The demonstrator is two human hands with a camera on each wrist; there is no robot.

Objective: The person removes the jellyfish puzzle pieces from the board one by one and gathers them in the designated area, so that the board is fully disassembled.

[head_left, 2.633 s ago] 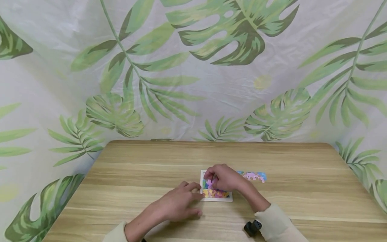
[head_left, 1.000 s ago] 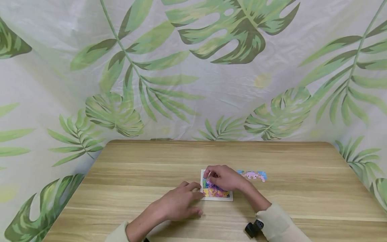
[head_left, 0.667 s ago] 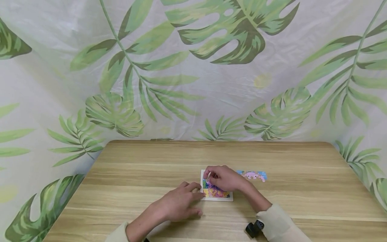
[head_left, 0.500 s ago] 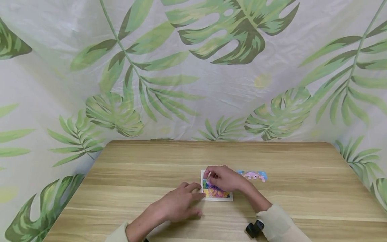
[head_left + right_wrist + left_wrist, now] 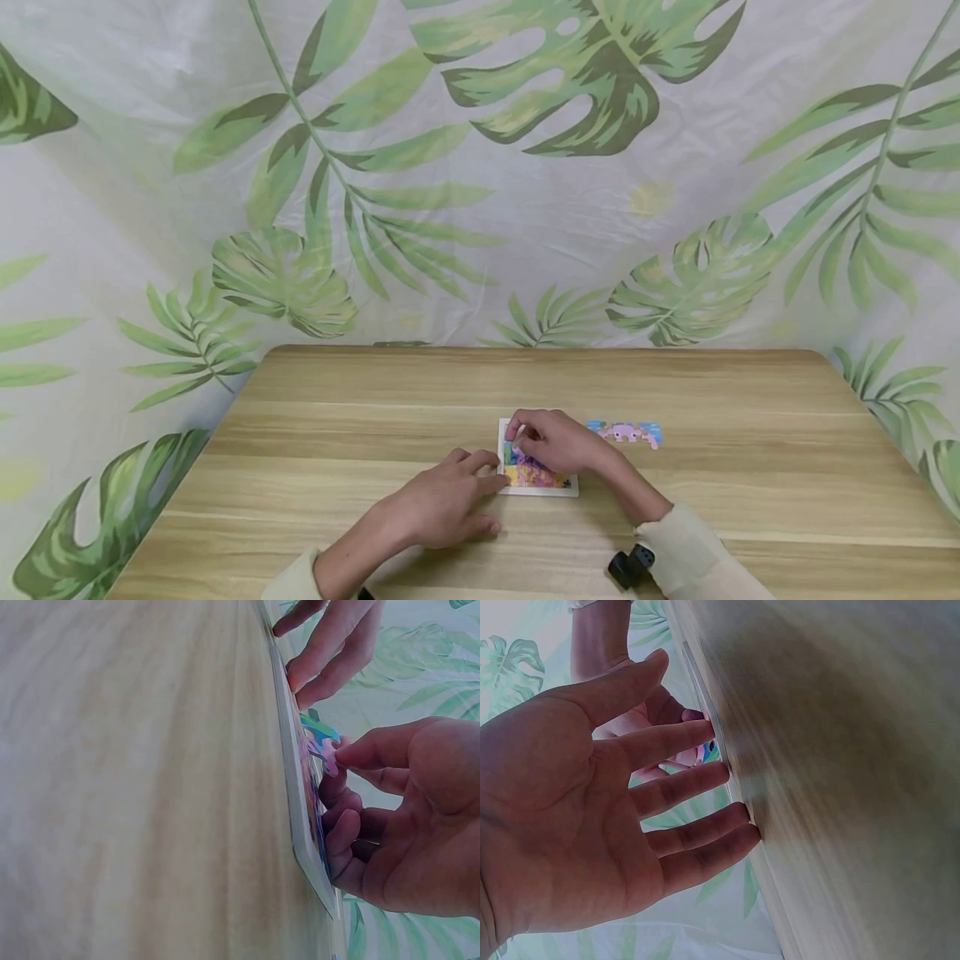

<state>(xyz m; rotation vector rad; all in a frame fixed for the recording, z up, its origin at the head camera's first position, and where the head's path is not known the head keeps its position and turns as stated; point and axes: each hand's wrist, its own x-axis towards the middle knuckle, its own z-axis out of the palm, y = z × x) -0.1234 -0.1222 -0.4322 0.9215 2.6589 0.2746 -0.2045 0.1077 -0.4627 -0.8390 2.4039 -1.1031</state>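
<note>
A white-framed jigsaw puzzle board (image 5: 537, 492) lies flat on the table, its lower part covered with yellow and pink picture pieces. My right hand (image 5: 558, 442) is over the board. Between its thumb and a finger it pinches a pink and blue puzzle piece (image 5: 324, 750), tilted up from the board in the right wrist view; its other fingers curl down against the board. My left hand (image 5: 446, 500) has its fingers spread, with the fingertips (image 5: 718, 774) at the board's left edge. The right hand hides the board's upper right.
Right of the board lies a row of joined pink and blue puzzle pieces (image 5: 625, 433). The wooden table (image 5: 360, 400) ends at a leaf-print curtain (image 5: 450, 208). A black device (image 5: 630, 567) sits by the right sleeve.
Since the earliest frame, the pink piece under my right hand has shifted and tilted a little, with more of it hidden. Over the last second both hands have stayed nearly still.
</note>
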